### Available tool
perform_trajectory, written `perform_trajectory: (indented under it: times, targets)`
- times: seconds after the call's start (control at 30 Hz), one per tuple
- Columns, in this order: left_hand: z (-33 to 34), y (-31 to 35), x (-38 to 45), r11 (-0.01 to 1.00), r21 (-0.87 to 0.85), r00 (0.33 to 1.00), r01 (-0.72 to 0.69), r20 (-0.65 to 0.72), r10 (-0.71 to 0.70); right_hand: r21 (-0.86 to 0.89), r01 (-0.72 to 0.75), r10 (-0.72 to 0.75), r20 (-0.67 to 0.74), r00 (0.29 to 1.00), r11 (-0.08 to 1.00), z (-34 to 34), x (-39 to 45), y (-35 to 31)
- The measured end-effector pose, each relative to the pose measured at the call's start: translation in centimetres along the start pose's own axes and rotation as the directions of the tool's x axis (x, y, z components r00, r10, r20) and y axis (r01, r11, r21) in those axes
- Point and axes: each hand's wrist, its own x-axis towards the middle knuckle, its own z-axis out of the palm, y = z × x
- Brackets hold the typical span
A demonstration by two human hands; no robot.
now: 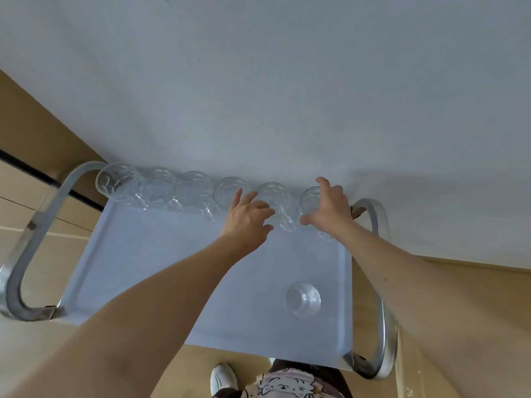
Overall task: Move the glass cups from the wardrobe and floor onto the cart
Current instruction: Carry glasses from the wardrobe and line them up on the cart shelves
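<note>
A white cart (143, 268) stands against a white wall (258, 81), with a bent metal handle (31, 239) at its left end. Along the far edge of the cart top, close to the wall, glass cups sit in a row. The first cup (116, 182) is at the far left, near the handle. Beside it come the second cup (156, 186), the third cup (193, 189) and the fourth cup (230, 189) — all close together.

The left hand (247, 218) reaches in next. Its fingers are spread and lie against the fifth cup (274, 196); I cannot tell if the grip is really closed on it. Just to the right, the right hand (330, 209) curls round the sixth cup (311, 198), thumb low and fingers over the top, so its grip holds that cup at the right end of the row.

Nearer the person, on the right part of the cart top, one more glass cup (303, 300) stands alone — well apart from the row. Another metal handle (383, 282) bends round the right end. A white shoe (222, 379) shows on the wooden floor (23, 354) below.
</note>
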Motion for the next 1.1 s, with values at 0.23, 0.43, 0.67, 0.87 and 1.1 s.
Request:
perform_trajectory:
  times: [0.23, 0.43, 0.67, 0.87, 1.1]
  targets:
    - [0.5, -0.2, 1.3, 0.999, 0.02, 0.998, -0.032, -0.057, 0.033, 0.0, 0.039, -0.039, -0.013, 0.999, 0.999, 0.8, 0.7, 0.0]
    - [1.1, -0.4, 0.9, 0.999, -0.017, 0.99, -0.042, -0.132, 0.04, 0.009, 0.041, -0.041, -0.011, 0.999, 0.999, 1.1, 0.7, -0.7]
    - [1.1, -0.5, 0.5, 0.999, -0.032, 0.994, -0.025, -0.109, 0.022, 0.007, 0.063, -0.063, -0.033, 0.997, 0.998, 1.9, 0.0, -0.7]
    - [0.8, -0.5, -0.2, 0.996, -0.074, 0.987, -0.045, -0.155, 0.033, 0.022, 0.069, -0.068, -0.027, 0.997, 0.997, 1.8, -0.3, -0.6]
    - [-0.9, -0.7, -1.4, 0.998, -0.056, 0.985, -0.02, -0.174, 0.01, -0.035, 0.053, -0.055, -0.059, 0.997, 0.998, 0.9, -1.9, -1.4]
